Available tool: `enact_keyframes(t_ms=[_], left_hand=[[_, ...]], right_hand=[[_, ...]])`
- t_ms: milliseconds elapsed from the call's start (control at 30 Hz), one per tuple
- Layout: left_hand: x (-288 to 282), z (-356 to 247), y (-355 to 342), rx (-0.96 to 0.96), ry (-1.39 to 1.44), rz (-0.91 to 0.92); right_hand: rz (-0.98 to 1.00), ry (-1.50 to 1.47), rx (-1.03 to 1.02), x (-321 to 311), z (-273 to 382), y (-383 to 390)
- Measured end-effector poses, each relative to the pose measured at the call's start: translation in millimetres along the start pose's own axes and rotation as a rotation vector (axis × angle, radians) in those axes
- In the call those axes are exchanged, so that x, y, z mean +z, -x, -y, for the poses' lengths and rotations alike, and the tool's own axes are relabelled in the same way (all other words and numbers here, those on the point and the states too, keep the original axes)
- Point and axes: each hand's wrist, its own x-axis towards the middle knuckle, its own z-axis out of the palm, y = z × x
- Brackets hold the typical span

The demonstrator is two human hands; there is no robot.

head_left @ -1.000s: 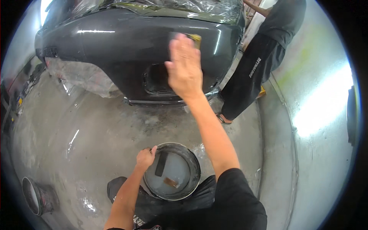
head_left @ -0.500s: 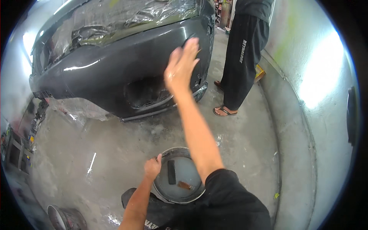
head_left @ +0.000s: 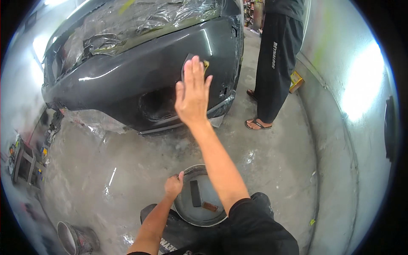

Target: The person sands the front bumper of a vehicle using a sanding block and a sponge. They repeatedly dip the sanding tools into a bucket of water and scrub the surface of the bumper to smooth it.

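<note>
My right hand (head_left: pixel 193 95) lies with fingers stretched out over a dark sheet that looks like sandpaper (head_left: pixel 187 59), held against the dark grey car body panel (head_left: pixel 127 80). A small yellow piece (head_left: pixel 206 66) shows beside the fingers. Low in front of me, my left hand (head_left: pixel 173 185) is closed on the left rim of a round tub (head_left: pixel 180 210). Greyish water stands in this tub, with a black block (head_left: pixel 195 193) and a brown block (head_left: pixel 210 206) in it. My right forearm covers part of the tub's right side.
Plastic sheeting (head_left: pixel 148 25) covers the car's window area. A person in black trousers (head_left: pixel 278 63) and flip-flops stands right of the car, by a yellow box (head_left: pixel 296 81). A bucket (head_left: pixel 78 239) stands at lower left, a grey stand (head_left: pixel 29 163) at far left. A pale wall curves along the right.
My right hand and the dark sheet have moved down and slightly left across the panel. My left hand stays on the tub's rim. The whole view has shifted slightly.
</note>
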Motion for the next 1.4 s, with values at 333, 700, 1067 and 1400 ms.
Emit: enact_keyframes(t_ms=[333, 700, 1067, 1400], left_hand=[[-4.9, -1.8, 3.2, 0.039, 0.010, -0.014], [4.0, 1.0, -2.6, -0.003, -0.006, -0.012], [0.6, 4.9, -3.4, 0.053, -0.014, -0.035], [-3.0, 0.5, -0.5, -0.024, -0.015, 0.046]], right_hand=[[-0.111, 0.006, 0.064, 11.7, 16.1, -5.5], [-0.173, 0.134, 0.026, 30.4, 39.6, -23.5], [-0.175, 0.162, -0.075, 26.8, 38.9, -37.7], [-0.198, 0.027, -0.076, 9.2, 0.3, -56.1]])
